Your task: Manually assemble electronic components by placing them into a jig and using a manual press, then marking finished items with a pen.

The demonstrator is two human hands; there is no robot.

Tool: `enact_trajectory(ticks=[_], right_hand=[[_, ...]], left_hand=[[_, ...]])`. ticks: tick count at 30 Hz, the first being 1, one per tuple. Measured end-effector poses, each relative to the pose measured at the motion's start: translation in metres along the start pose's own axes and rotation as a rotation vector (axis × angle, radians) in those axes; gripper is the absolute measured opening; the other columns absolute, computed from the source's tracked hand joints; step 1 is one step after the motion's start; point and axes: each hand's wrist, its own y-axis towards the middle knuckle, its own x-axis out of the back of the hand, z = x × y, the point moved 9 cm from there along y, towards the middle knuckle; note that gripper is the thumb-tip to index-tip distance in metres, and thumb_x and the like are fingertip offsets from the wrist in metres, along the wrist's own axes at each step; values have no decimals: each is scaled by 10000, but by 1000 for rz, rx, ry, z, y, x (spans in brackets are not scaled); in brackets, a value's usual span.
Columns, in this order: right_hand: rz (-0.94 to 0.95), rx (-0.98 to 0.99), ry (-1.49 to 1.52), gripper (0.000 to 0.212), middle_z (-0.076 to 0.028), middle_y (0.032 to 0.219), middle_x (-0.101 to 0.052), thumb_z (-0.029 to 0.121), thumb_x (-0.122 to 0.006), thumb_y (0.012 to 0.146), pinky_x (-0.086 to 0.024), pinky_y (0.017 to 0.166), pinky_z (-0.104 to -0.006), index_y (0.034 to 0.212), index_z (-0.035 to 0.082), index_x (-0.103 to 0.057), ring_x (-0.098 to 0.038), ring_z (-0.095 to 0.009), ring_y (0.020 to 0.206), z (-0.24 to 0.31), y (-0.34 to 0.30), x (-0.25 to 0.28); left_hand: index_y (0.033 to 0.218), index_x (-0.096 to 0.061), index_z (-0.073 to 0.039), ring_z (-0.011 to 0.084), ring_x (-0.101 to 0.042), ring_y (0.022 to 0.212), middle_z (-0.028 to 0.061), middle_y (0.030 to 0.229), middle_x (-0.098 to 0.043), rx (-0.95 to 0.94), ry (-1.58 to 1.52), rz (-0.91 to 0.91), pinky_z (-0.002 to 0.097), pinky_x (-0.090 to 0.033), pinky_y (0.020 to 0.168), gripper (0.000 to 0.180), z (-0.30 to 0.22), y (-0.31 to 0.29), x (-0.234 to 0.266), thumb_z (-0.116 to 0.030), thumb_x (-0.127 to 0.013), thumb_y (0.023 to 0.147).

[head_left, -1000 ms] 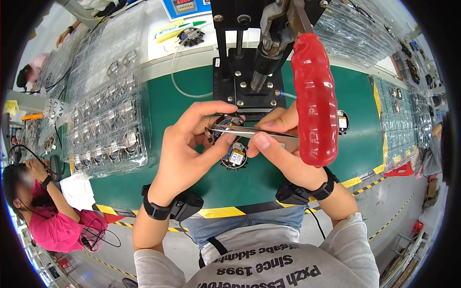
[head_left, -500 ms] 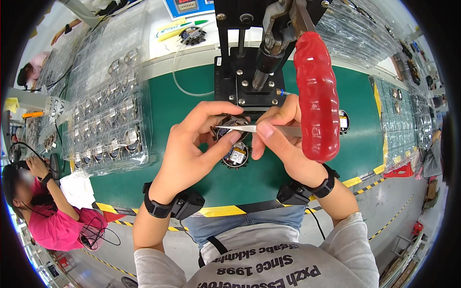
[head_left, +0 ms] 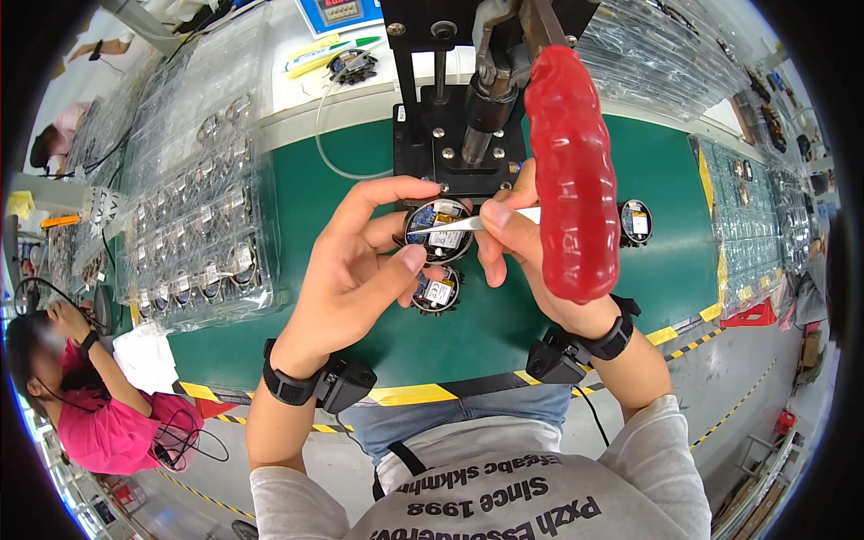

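My left hand grips a round electronic module by its rim, between thumb and fingers. Its open face shows a blue circuit board and a white-labelled part. In my right hand is a pair of metal tweezers, pinched between thumb and fingers. The tweezer tips lie over the module's face, near the blue board; whether they touch it I cannot tell. Just below, a second round module rests on the green mat. The red handle in front hides part of my right hand and the tweezers' rear end.
A black lever press with a red handle stands close ahead. Another round module lies right of it. Clear trays of modules fill the left; more trays lie right. A co-worker in pink sits at left.
The held module has tilted so its inner face shows more fully. The tweezers have shifted slightly left and up, with their tips over that face.
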Motion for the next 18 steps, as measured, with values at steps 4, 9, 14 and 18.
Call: enact_trajectory(ticks=[4,9,14,18], right_hand=[[-9,-30,-69,178,-84,651,-609,41,-594,897,-463,461,-235,820,53,-434,-584,-119,522,-2,-1,2],[-61,-42,-21,192,-82,639,-606,37,-583,900,-456,445,-237,820,61,-411,-578,-120,510,-4,-3,4],[-105,-40,1,187,-84,639,-605,28,-570,903,-460,441,-241,830,61,-401,-575,-121,505,-7,-7,5],[-125,-29,17,187,-93,653,-606,25,-563,905,-464,441,-243,829,60,-396,-572,-120,503,-7,-8,7]], left_hand=[[1286,-398,-22,124,-634,873,110,1140,-594,-32,38,6,193,-472,572,403,-3,0,-1,42,-497,901],[1270,-413,-20,136,-624,932,107,1179,-580,-81,141,-17,202,-520,639,383,-4,0,-4,27,-514,903],[1265,-420,-17,137,-607,980,113,1211,-564,-74,179,-77,219,-541,701,372,-5,-1,-4,19,-519,908],[1270,-424,-16,129,-607,974,122,1205,-570,-95,113,-81,215,-534,687,358,-5,0,-3,6,-505,922]])
